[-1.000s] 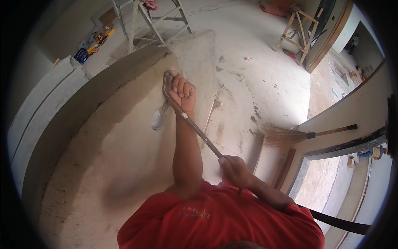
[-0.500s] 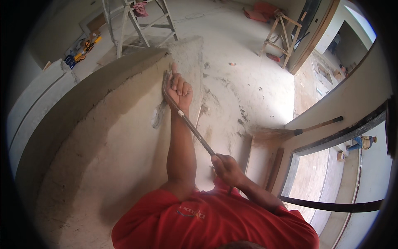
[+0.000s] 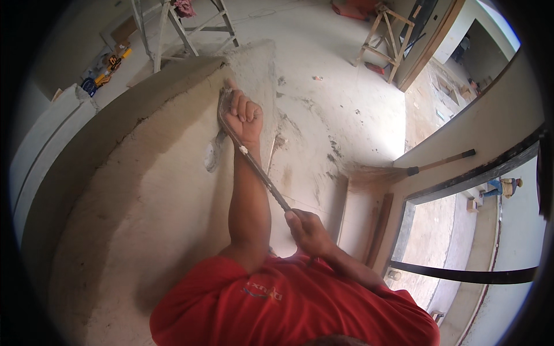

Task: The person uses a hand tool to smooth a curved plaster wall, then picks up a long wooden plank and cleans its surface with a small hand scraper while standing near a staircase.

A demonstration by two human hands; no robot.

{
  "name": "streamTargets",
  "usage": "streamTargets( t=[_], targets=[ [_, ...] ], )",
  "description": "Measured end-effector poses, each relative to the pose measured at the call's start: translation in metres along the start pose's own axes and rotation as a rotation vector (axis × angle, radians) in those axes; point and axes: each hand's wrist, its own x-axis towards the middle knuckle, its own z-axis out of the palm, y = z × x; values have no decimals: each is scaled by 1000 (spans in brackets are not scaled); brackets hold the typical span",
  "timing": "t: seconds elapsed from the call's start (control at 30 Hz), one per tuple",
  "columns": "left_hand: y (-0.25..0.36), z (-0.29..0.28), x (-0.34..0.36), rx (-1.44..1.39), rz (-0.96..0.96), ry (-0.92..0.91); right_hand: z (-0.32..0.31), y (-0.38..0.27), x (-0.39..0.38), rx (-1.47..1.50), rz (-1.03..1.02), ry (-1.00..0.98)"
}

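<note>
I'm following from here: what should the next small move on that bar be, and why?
Probably curl the left hand's index finger in toward the bent end of the bar, leaving the right hand closed lower down. That finger points out along the wall while the others curl, and how firmly the left hand holds the bar can't be seen.

The index finger of the left hand [image 3: 245, 112], earlier bent beside the tip of the bent bar [image 3: 262, 176], now extends past it. The view has shifted: stepladder [image 3: 186, 36] and broom [image 3: 412, 171] appear farther left; the distant person [image 3: 508, 187] lies farther inside the rim.
</note>
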Motion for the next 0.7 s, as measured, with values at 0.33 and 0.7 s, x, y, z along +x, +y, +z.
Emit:
streamTargets(
  t=[0.33, 0.7],
  targets=[
    [13, 8, -3, 121, -129, 119, 103, 22, -8, 191, -53, 102],
    [25, -10, -24, 294, -114, 144, 75, 7, -28, 411, 185, -40]
  ],
)
